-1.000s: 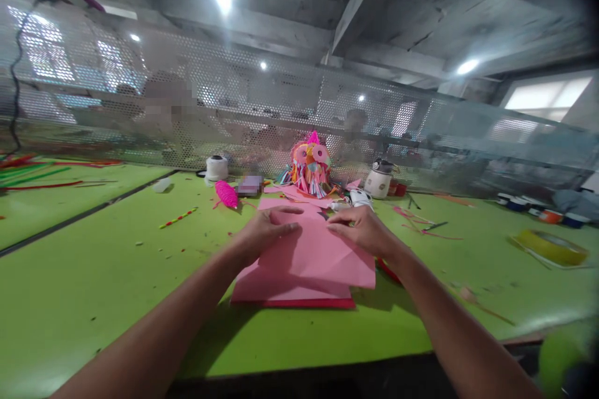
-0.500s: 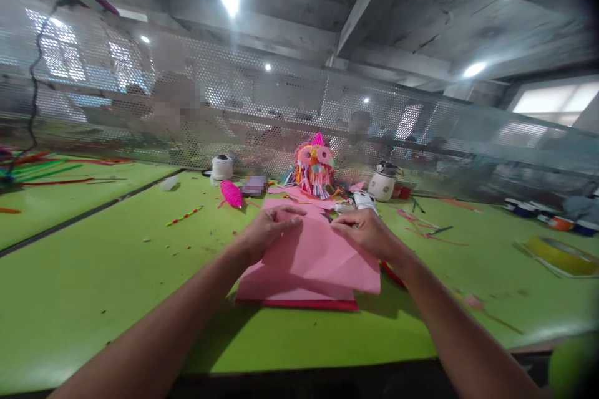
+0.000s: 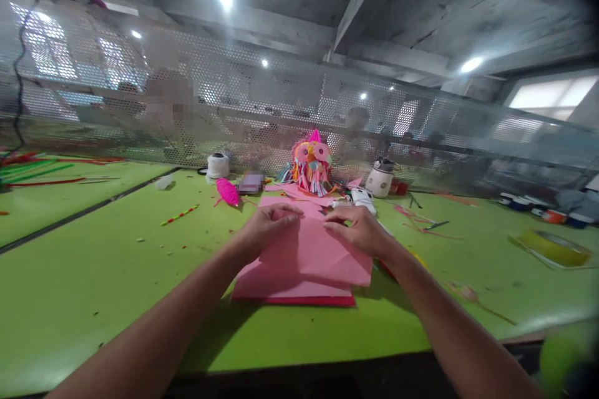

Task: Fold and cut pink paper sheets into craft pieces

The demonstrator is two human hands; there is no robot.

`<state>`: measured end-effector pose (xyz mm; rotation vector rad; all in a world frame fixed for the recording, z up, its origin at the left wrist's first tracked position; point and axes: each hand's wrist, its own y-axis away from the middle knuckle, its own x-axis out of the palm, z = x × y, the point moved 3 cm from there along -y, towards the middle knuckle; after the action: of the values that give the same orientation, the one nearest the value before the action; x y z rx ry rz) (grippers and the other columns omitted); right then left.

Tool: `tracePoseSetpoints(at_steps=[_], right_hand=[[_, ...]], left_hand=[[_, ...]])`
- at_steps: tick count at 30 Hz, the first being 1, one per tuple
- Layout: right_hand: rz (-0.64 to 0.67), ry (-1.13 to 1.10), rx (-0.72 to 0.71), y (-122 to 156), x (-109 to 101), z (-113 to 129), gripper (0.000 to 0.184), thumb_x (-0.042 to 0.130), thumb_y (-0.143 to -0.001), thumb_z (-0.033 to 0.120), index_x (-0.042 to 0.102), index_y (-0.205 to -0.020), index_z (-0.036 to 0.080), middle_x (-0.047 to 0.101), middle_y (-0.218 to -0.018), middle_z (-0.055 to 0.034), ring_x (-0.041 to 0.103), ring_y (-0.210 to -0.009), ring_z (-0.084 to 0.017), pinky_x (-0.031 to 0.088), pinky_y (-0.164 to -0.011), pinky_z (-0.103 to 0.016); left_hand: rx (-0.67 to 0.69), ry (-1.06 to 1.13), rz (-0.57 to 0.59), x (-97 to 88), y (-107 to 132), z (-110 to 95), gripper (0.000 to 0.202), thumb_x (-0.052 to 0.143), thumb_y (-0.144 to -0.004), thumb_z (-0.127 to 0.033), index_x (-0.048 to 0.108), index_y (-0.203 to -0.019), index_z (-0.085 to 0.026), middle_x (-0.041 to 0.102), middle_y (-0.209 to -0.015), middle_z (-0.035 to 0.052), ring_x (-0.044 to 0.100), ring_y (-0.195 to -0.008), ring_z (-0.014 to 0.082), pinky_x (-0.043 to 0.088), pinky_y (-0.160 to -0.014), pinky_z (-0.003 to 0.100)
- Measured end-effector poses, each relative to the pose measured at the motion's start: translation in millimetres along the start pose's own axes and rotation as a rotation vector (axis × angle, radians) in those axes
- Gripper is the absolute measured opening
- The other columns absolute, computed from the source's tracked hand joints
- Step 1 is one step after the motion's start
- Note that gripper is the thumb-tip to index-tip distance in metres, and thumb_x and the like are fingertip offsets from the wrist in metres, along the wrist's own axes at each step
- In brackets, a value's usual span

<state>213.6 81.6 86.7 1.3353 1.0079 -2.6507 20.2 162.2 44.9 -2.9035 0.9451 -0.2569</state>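
A sheet of pink paper (image 3: 313, 252) is raised at a slant between my two hands. My left hand (image 3: 271, 224) pinches its upper left part, thumb and fingers pressed together. On the other side, my right hand (image 3: 358, 229) grips the sheet near its upper right edge with curled fingers. Beneath it lies more pink paper (image 3: 262, 283), with a red sheet (image 3: 309, 302) showing along the front edge. Past my hands stands an owl-like figure (image 3: 312, 162) with pink ring eyes and multicoloured paper fringe.
A bright pink yarn bundle (image 3: 227, 192) and a white spool (image 3: 218, 166) sit at the back left. A white bottle (image 3: 380, 177) stands at the back right. Yellow tape (image 3: 552, 248) lies far right on the green table (image 3: 116, 287). Perforated metal screening (image 3: 262, 100) runs behind.
Everything has shifted slightly left and up in the view. My right hand and the raised sheet's right side have come a little closer to my left hand. Both hands keep their hold.
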Motion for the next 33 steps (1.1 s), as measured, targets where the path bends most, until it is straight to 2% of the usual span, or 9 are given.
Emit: tracePoseSetpoints(at_steps=[8,11,13,15,18,20,21,25,33], right_hand=[[-0.034,-0.025,0.046,0.4,5.0,0.4,0.017,0.061,-0.083,0.023,0.07,-0.071,0.016,0.067,-0.068,-0.0025,0.057,-0.065,-0.014,0.041,-0.061,-0.025],[-0.071,-0.071,0.084,-0.1,2.0,-1.5,0.019,0.06,-0.082,0.026,0.07,-0.07,0.015,0.066,-0.067,-0.0025,0.056,-0.064,-0.014,0.04,-0.059,-0.025],[-0.162,-0.154,0.139,-0.8,-1.9,-6.9,0.021,0.06,-0.082,0.03,0.07,-0.072,0.015,0.066,-0.069,-0.0029,0.055,-0.064,-0.015,0.041,-0.059,-0.025],[-0.303,-0.26,0.211,-1.5,-5.1,-15.7,0.024,0.062,-0.08,0.035,0.071,-0.073,0.014,0.065,-0.068,-0.0026,0.054,-0.063,-0.015,0.041,-0.059,-0.026],[-0.511,-0.426,0.34,-1.7,-2.2,-30.3,0.026,0.066,-0.074,0.041,0.071,-0.072,0.015,0.063,-0.064,-0.0012,0.052,-0.06,-0.014,0.042,-0.059,-0.027],[-0.584,-0.516,0.406,-2.0,6.0,-36.6,0.026,0.068,-0.069,0.041,0.071,-0.072,0.015,0.064,-0.065,-0.0016,0.052,-0.061,-0.015,0.043,-0.061,-0.028],[-0.605,-0.54,0.422,-2.1,11.0,-38.3,0.026,0.069,-0.068,0.041,0.071,-0.072,0.015,0.065,-0.067,-0.002,0.052,-0.062,-0.015,0.043,-0.062,-0.028],[-0.619,-0.546,0.418,-1.5,28.0,-40.2,0.023,0.068,-0.069,0.039,0.071,-0.069,0.016,0.065,-0.069,-0.0021,0.052,-0.065,-0.015,0.044,-0.065,-0.029],[-0.604,-0.613,0.479,0.2,37.3,-42.8,0.022,0.068,-0.066,0.038,0.063,-0.062,0.018,0.058,-0.062,0.0007,0.048,-0.062,-0.014,0.039,-0.06,-0.027]], left_hand=[[0.045,-0.059,0.03,0.4,0.3,-0.3,0.038,0.078,-0.069,-0.043,0.069,-0.094,-0.016,0.069,-0.07,0.0032,0.06,-0.053,0.0125,0.045,-0.047,0.021],[0.068,-0.058,0.021,-7.0,-1.6,-7.3,0.045,0.076,-0.072,-0.042,0.066,-0.109,-0.019,0.07,-0.076,0.0037,0.062,-0.059,0.0143,0.047,-0.05,0.022],[0.116,0.067,-0.004,-12.1,-3.5,-14.1,0.051,0.074,-0.074,-0.045,0.063,-0.118,-0.021,0.071,-0.093,0.0066,0.066,-0.075,0.0183,0.053,-0.062,0.026],[0.168,0.244,0.018,-11.4,-4.4,-18.5,0.054,0.069,-0.076,-0.052,0.062,-0.119,-0.02,0.068,-0.11,0.0099,0.065,-0.094,0.0226,0.054,-0.078,0.032],[0.166,0.322,0.174,6.5,-2.6,-12.2,0.054,0.066,-0.077,-0.056,0.065,-0.114,-0.017,0.065,-0.117,0.0138,0.061,-0.106,0.0262,0.05,-0.089,0.038],[0.078,0.253,0.24,22.7,-1.5,2.0,0.045,0.072,-0.075,-0.045,0.067,-0.109,-0.016,0.067,-0.113,0.0149,0.063,-0.102,0.0262,0.051,-0.088,0.039],[0.027,0.225,0.219,28.4,-1.8,10.3,0.041,0.075,-0.074,-0.04,0.069,-0.104,-0.013,0.069,-0.108,0.0156,0.065,-0.097,0.025,0.051,-0.088,0.038],[-0.009,0.22,-0.056,29.9,-5.9,30.3,0.033,0.081,-0.068,-0.035,0.072,-0.085,-0.008,0.072,-0.089,0.0135,0.065,-0.078,0.0187,0.053,-0.075,0.03],[-0.006,0.165,-0.262,17.0,-6.8,25.5,0.033,0.085,-0.059,-0.036,0.07,-0.069,-0.008,0.069,-0.07,0.0073,0.06,-0.063,0.0125,0.049,-0.06,0.023]])
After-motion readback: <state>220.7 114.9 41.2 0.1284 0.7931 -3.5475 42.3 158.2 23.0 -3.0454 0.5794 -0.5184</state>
